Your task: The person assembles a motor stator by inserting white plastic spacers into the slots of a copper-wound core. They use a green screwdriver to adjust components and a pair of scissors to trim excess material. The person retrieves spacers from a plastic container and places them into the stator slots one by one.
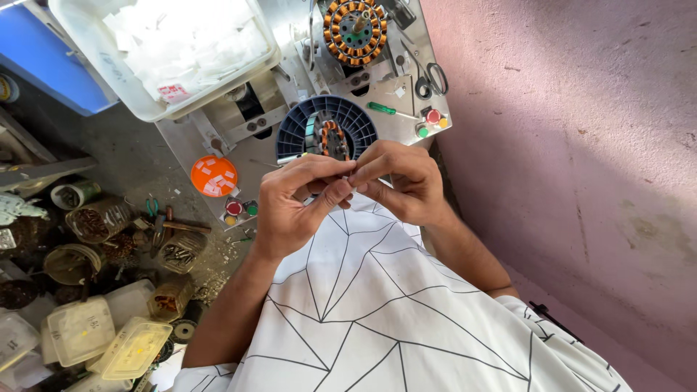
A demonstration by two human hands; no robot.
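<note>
My left hand (294, 199) and my right hand (403, 178) meet fingertip to fingertip in front of my chest, pinching a very small pale piece (351, 176) between them. What the piece is I cannot make out. Just beyond my fingers a wound motor stator with orange-and-copper coils (332, 136) sits inside a dark blue ribbed round holder (296, 129) on a metal machine table (250, 163). A second copper-wound stator (355, 30) is mounted further back on the machine.
Scissors (430, 78), a green-handled screwdriver (385, 109) and coloured push buttons (430, 122) lie on the machine's right side. An orange lid with white slips (213, 176) and a white tub of paper pieces (167, 43) sit left. Jars and plastic boxes (109, 334) crowd the floor. A pink wall (581, 145) stands right.
</note>
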